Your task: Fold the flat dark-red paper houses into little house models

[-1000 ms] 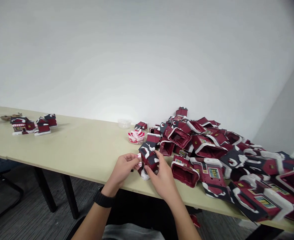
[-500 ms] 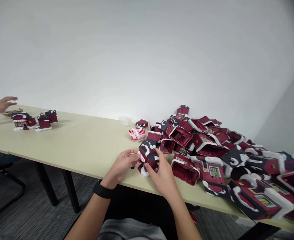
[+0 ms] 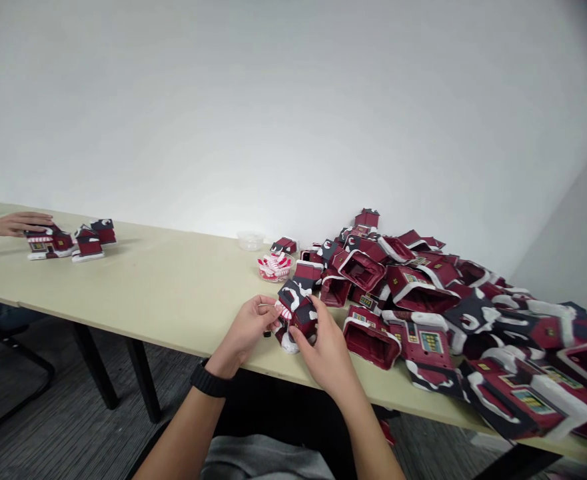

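Near the table's front edge, a small dark-red model house (image 3: 298,308) with a dark roof and white snow trim stands between my hands. My right hand (image 3: 324,343) wraps around its right side, thumb at the front. My left hand (image 3: 251,325) pinches a red-and-white striped awning (image 3: 284,311) against the house's left side. Its fingertips partly cover the awning, so I cannot tell whether it is attached. Just behind stands a clear tub of striped awnings (image 3: 275,267).
Many similar houses lie in a large heap (image 3: 418,293) on the right. A clear empty tub (image 3: 250,241) is by the wall. At far left, a co-worker's hand (image 3: 26,222) rests on a finished-looking house (image 3: 49,243), with two others (image 3: 89,243) beside it on the pale table (image 3: 173,287).
The co-worker's hand has moved right and down onto the leftmost house's roof. My hands stay in nearly the same place around the house and awning.
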The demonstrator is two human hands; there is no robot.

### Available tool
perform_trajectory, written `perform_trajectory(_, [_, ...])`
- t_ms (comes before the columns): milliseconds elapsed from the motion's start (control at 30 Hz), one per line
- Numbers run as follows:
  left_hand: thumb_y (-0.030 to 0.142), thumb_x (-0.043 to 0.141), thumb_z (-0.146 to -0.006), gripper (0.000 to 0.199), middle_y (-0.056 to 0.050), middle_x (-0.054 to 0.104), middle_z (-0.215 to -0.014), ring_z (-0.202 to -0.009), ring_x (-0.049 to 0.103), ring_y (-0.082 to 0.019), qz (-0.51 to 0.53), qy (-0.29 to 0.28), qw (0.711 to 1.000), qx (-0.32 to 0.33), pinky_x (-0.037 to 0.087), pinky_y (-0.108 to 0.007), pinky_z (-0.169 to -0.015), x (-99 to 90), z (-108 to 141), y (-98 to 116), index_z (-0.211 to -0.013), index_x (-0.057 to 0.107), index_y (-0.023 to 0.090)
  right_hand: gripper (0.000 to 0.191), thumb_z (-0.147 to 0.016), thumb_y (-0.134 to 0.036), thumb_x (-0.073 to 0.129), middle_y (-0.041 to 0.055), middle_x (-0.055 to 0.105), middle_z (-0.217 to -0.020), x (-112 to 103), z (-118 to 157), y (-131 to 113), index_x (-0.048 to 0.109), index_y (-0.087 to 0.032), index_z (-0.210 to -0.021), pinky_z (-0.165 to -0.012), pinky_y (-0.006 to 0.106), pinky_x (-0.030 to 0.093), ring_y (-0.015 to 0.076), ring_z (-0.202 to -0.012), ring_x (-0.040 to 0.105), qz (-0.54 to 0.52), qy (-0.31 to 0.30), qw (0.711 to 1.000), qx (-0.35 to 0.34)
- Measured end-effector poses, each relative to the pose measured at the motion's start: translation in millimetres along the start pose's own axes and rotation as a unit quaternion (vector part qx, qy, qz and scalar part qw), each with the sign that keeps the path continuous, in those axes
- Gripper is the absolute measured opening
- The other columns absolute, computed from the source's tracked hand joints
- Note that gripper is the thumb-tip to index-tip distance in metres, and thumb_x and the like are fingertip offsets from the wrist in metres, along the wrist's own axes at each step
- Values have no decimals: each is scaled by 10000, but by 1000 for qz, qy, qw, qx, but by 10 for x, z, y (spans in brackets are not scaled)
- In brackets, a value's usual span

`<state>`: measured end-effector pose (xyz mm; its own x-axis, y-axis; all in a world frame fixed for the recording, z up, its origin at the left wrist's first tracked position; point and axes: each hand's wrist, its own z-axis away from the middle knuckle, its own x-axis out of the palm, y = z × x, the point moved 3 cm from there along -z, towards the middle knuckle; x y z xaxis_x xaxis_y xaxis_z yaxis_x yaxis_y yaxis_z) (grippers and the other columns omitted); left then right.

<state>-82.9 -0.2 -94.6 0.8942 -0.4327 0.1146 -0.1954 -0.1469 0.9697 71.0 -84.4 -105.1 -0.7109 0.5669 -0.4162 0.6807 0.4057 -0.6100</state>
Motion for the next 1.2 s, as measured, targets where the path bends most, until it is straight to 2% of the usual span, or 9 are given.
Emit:
perform_trajectory(133, [546, 783, -742, 500, -19, 648, -758, -655, 571, -138, -81, 12, 995, 61, 447, -259, -634, -22, -38, -6, -947, 548, 156, 597, -942, -314, 586, 152, 535, -1486, 0, 7, 17, 399, -170, -1491, -1123, 455, 464, 278, -1340, 553, 14, -1, 1000, -11])
perform_trajectory(267, [410, 755, -788, 430, -121, 688, -1154, -984, 640, -230, -220, 46, 961, 163, 507, -349, -877, -63, -86, 122, -1111, 629, 156, 610, -950, -329, 572, 158, 530, -1491, -15, -6, 41, 382, -156, -1503, -1132, 463, 456, 282, -1353, 539, 22, 8, 1000, -13])
perform_trajectory(400, [362, 675, -884, 520, -136, 607, -1431, -1327, 537, -291, -203, -76, 957, 193, 397, -426, -1148, 10, -130, 190, -1368, 603, 183, 602, -971, -348, 533, 174, 523, -1499, -3, -8, 71, 373, -135, -1511, -1137, 480, 452, 290, -1360, 536, 29, 11, 999, -22])
perform_trajectory(500, [347, 665, -898, 410, -134, 669, -1336, -1286, 576, -292, -176, -111, 960, 190, 417, -409, -1134, 51, -138, 186, -1267, 658, 169, 617, -989, -375, 495, 191, 479, -1537, 27, 3, 90, 343, -123, -1531, -1151, 500, 435, 304, -1406, 492, 36, 6, 999, -20])
perform_trajectory(633, [333, 677, -882, 220, -92, 718, -1092, -1078, 640, -253, -183, -98, 957, 201, 478, -336, -1002, 75, -98, 193, -1024, 681, 165, 698, -965, -488, 554, 197, 463, -1540, 42, 1, 70, 338, -138, -1529, -1133, 489, 449, 321, -1409, 486, 29, 4, 1000, 7])
perform_trajectory(800, [394, 749, -821, 239, -59, 729, -978, -973, 635, -245, -223, -69, 952, 199, 483, -322, -947, 42, -38, 209, -927, 719, 183, 645, -935, -582, 588, 164, 588, -1379, -3, -20, -16, 436, -182, -1417, -1044, 461, 499, 310, -1243, 597, -5, 23, 999, 41])
perform_trajectory(933, [466, 672, -893, 346, -93, 731, -1234, -1218, 594, -310, -243, 18, 949, 199, 406, -404, -1107, -177, -4, 315, -1122, 789, 235, 618, -907, -586, 593, 151, 612, -1309, -14, -25, 2, 450, -196, -1364, -992, 458, 512, 308, -1156, 620, -13, 32, 998, 55])
perform_trajectory(1033, [417, 707, -875, 331, -84, 728, -1258, -1271, 553, -338, -317, 99, 925, 185, 348, -449, -1131, -412, 43, 401, -1160, 787, 269, 650, -890, -610, 602, 145, 603, -1327, 1, -27, 84, 433, -212, -1375, -1002, 461, 505, 309, -1168, 615, -10, 18, 998, 68])
perform_trajectory(1200, [232, 808, -746, 279, -117, 751, -1085, -1068, 629, -362, -466, 57, 873, 133, 406, -453, -987, -589, 7, 275, -1024, 811, 218, 668, -879, -614, 625, 134, 609, -1327, 10, -19, 183, 421, -224, -1381, -1000, 448, 511, 297, -1168, 622, -7, 9, 997, 83])
